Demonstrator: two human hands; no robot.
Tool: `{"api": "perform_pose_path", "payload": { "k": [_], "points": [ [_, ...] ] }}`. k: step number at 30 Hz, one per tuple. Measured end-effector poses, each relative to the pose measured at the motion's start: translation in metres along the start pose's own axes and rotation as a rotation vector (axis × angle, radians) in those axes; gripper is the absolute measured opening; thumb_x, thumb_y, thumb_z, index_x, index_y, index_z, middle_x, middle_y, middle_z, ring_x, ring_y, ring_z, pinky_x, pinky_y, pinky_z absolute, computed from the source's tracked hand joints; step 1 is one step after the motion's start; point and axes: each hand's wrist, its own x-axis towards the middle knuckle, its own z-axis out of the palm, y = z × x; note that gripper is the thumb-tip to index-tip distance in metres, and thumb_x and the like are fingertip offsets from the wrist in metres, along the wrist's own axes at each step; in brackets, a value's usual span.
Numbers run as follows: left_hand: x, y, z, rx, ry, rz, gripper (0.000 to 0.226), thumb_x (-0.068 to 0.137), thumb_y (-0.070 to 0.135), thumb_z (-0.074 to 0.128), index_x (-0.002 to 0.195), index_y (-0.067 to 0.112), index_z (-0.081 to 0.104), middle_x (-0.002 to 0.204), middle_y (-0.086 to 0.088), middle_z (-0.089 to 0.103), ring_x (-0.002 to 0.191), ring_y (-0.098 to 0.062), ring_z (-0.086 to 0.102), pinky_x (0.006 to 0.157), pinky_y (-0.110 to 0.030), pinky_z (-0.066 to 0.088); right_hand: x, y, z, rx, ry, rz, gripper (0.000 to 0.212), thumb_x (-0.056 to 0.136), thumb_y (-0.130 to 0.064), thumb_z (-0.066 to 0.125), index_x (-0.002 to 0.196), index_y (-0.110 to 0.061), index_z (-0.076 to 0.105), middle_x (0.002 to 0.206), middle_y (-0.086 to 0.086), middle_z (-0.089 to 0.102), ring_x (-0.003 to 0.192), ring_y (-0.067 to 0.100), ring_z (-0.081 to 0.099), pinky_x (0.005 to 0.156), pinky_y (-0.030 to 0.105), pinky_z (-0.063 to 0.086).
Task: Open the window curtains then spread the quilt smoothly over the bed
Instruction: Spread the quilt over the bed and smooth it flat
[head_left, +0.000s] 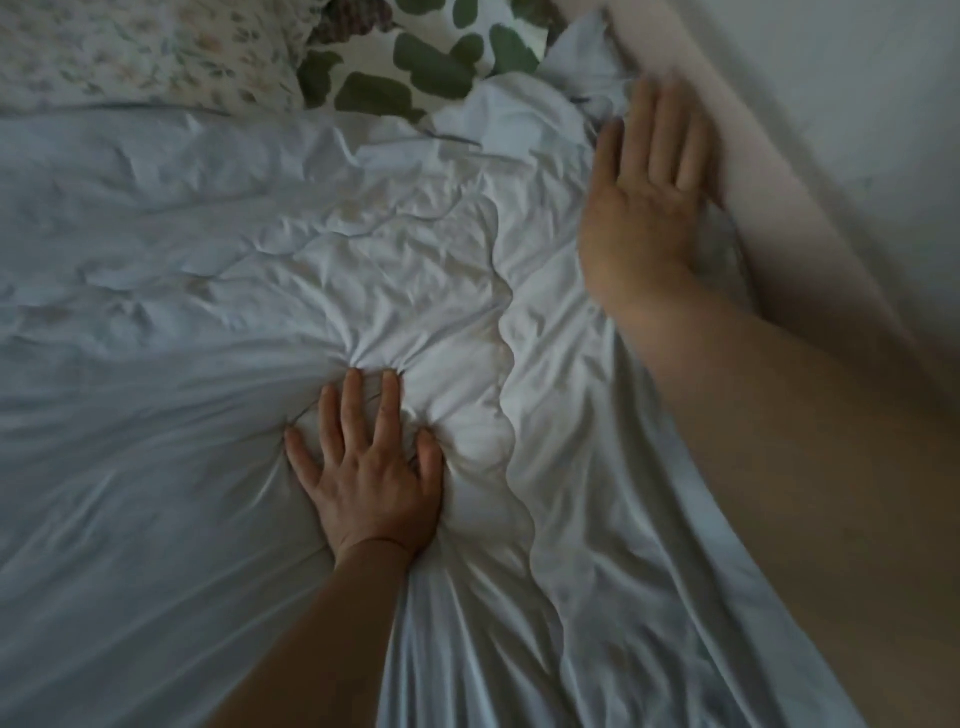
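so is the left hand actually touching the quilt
Touching. The head view shows the left hand pressed down into the quilt, with creases fanning out from its fingertips.

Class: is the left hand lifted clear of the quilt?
No, the left hand presses into the quilt, puckering the fabric around it.

The right hand (644, 202) is smeared with blur, its fingertips hard to make out. The flowered pillow (130, 47) and the green-spotted pillow (415, 62) are cut off at the top; the quilt (208, 234) runs off left and bottom.
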Motion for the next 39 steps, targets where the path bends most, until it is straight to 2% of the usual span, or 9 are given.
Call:
{"api": "perform_pose_path", "payload": {
  "k": [5, 11, 16, 19, 25, 28, 30, 32, 39],
  "points": [
    [-0.002, 0.0, -0.001, 0.001, 0.006, -0.005, 0.067, 0.08, 0.052, 0.033, 0.145, 0.036, 0.031, 0.156, 0.001, 0.026, 0.145, -0.022, 0.019, 0.113, -0.06, 0.009, 0.02, -0.017, -0.012, 0.154, 0.025, 0.114, 0.036, 0.085, -0.012, 0.038, 0.109, -0.006, 0.064, 0.129, 0.022, 0.057, 0.115, 0.038, 0.058, 0.096, 0.045, 0.044],
    [-0.001, -0.001, 0.0, 0.022, 0.003, 0.0, 0.067, 0.079, 0.051, 0.035, 0.144, 0.035, 0.033, 0.155, 0.0, 0.028, 0.144, -0.023, 0.022, 0.113, -0.06, 0.011, 0.067, -0.016, -0.006, 0.31, -0.357, 0.077, 0.066, 0.097, -0.019, 0.045, 0.152, -0.017, 0.008, 0.15, 0.025, 0.023, 0.126, 0.039, 0.044, 0.097, 0.044, 0.041],
    [0.001, -0.001, 0.0, 0.028, 0.0, 0.001, 0.068, 0.078, 0.052, 0.036, 0.144, 0.035, 0.034, 0.154, -0.001, 0.029, 0.143, -0.024, 0.023, 0.113, -0.059, 0.011, 0.071, -0.03, -0.011, 0.299, -0.211, 0.034, 0.038, 0.099, -0.01, 0.031, 0.134, -0.014, 0.046, 0.137, 0.019, 0.044, 0.118, 0.035, 0.052, 0.094, 0.041, 0.043],
    [0.001, -0.001, 0.0, 0.032, -0.003, 0.004, 0.068, 0.078, 0.051, 0.037, 0.144, 0.035, 0.034, 0.154, -0.001, 0.029, 0.143, -0.024, 0.023, 0.113, -0.059, 0.012, 0.085, -0.021, -0.007, 0.311, -0.014, 0.182, 0.042, 0.095, -0.007, 0.03, 0.134, -0.012, 0.043, 0.142, 0.021, 0.035, 0.117, 0.039, 0.05, 0.095, 0.043, 0.039],
    [0.003, -0.002, -0.001, 0.04, -0.011, 0.004, 0.069, 0.077, 0.051, 0.038, 0.145, 0.036, 0.031, 0.155, 0.0, 0.028, 0.143, -0.024, 0.023, 0.113, -0.058, 0.01, 0.079, -0.021, 0.019, 0.233, -0.198, 0.129, 0.053, 0.098, -0.011, 0.029, 0.147, 0.006, 0.017, 0.156, 0.027, 0.0, 0.145, 0.042, 0.004, 0.118, 0.047, 0.002],
    [0.003, -0.001, -0.001, 0.04, -0.011, 0.004, 0.069, 0.077, 0.051, 0.038, 0.145, 0.036, 0.031, 0.155, -0.001, 0.028, 0.143, -0.024, 0.023, 0.113, -0.059, 0.01, 0.067, -0.05, 0.008, 0.222, -0.14, -0.085, 0.058, 0.095, -0.014, 0.032, 0.149, 0.0, 0.014, 0.157, 0.024, 0.003, 0.146, 0.039, 0.004, 0.117, 0.051, 0.0],
    [0.004, 0.0, -0.001, 0.035, -0.007, 0.004, 0.069, 0.078, 0.051, 0.038, 0.145, 0.036, 0.032, 0.155, -0.001, 0.029, 0.143, -0.024, 0.023, 0.113, -0.058, 0.009, 0.062, -0.061, 0.01, 0.173, -0.277, -0.209, 0.061, 0.097, -0.023, 0.033, 0.15, -0.002, 0.014, 0.159, 0.018, 0.005, 0.147, 0.033, 0.004, 0.118, 0.05, -0.002],
    [0.004, 0.0, -0.002, 0.039, -0.008, 0.009, 0.068, 0.078, 0.051, 0.037, 0.145, 0.036, 0.032, 0.155, -0.001, 0.029, 0.143, -0.024, 0.023, 0.113, -0.058, 0.008, 0.052, -0.063, 0.014, 0.118, -0.422, -0.128, 0.061, 0.097, -0.029, 0.032, 0.15, -0.002, 0.016, 0.159, 0.016, 0.006, 0.147, 0.031, 0.003, 0.119, 0.049, -0.003],
    [0.005, 0.0, -0.003, 0.015, -0.014, 0.002, 0.067, 0.079, 0.051, 0.035, 0.144, 0.035, 0.034, 0.155, -0.001, 0.027, 0.143, -0.025, 0.021, 0.113, -0.059, 0.006, -0.102, -0.092, -0.034, 0.427, -0.416, -0.043, 0.059, 0.09, -0.029, 0.036, 0.144, -0.006, 0.036, 0.154, 0.016, 0.027, 0.145, 0.031, 0.019, 0.118, 0.048, 0.009]
  ]
}}
